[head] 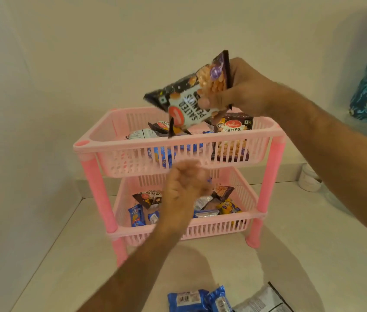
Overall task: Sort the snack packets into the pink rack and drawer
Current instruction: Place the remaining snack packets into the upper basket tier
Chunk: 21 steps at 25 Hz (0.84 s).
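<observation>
R hand [241,91] has a salted peanuts packet [191,95] pinched at its top seam, thumb over the printed face, other fingers behind. Packet hangs tilted, upside down, its free end pointing to abt 7 o'clock of the hand, just above the top basket [101,140] of the pink rack [265,181]. Held by the edge like that, prob so it can drop straight in w/o the hand entering the basket.

Top basket already has peanut packets at 3 o'clock of its centre and a blue biscuit packet [162,156] against the front wall. Lower basket [200,233] holds a mix: black, blue, yellow, silver packs.

L hand [187,185] is in front of the lower basket, motion-blurred; fingers curled loosely, can't tell if anything's in them. Looks like it's reaching into or out of that tier.

On the counter [65,266] at 6 o'clock of the rack: blue packets [198,300] and a silver-black one [263,300], not sorted yet.
</observation>
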Tool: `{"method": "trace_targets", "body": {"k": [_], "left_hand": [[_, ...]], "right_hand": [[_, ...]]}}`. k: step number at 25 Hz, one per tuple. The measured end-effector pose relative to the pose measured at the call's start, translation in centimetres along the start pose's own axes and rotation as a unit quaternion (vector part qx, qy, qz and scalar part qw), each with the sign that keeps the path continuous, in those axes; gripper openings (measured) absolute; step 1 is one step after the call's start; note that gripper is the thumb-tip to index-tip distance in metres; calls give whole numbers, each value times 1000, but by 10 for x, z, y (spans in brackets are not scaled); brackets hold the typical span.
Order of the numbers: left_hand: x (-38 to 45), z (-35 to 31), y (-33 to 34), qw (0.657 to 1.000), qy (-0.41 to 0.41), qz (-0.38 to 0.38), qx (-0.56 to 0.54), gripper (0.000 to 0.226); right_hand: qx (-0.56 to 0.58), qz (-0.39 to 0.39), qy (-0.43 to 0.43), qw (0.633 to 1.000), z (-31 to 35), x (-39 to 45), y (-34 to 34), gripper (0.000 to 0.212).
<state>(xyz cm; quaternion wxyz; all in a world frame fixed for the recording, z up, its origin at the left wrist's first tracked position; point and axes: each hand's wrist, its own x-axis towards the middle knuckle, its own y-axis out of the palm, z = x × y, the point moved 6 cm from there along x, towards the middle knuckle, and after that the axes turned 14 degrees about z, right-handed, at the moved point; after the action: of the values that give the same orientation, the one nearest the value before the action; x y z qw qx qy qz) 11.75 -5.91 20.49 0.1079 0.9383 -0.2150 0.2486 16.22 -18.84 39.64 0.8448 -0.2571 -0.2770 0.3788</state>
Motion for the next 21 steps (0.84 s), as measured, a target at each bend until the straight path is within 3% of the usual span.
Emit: {"method": "trace_targets", "body": {"k": [2, 4, 6, 8, 11, 14, 17, 21], "left_hand": [[-17, 47, 20, 968, -132, 122, 175, 27], [-42, 90, 44, 883, -228, 265, 313, 47], [-63, 119, 64, 800, -260, 351, 410, 68], [-77, 140, 84, 727, -270, 417, 474, 82], [-93, 156, 107, 661, -280, 459, 523, 69], [-100, 163, 112, 671, -341, 435, 494, 47], [-106, 163, 110, 686, -387, 440, 432, 37], [-104, 159, 98, 747, -335, 409, 404, 43]], "right_hand": [[-6, -62, 35, 997, -12, 8, -14, 22], [-69, -81, 112, 988, -30, 18, -19, 27], [-150, -51, 175, 972, -49, 28, -11, 36], [-220, -13, 187, 957, -62, 38, 1, 38], [-274, -4, 166, 947, -69, 46, 14, 40], [-264, 3, 150, 953, -69, 50, 18, 39], [-263, 63, 192, 943, -70, 52, 21, 36], [-233, 110, 235, 937, -75, 44, 29, 37]]}}
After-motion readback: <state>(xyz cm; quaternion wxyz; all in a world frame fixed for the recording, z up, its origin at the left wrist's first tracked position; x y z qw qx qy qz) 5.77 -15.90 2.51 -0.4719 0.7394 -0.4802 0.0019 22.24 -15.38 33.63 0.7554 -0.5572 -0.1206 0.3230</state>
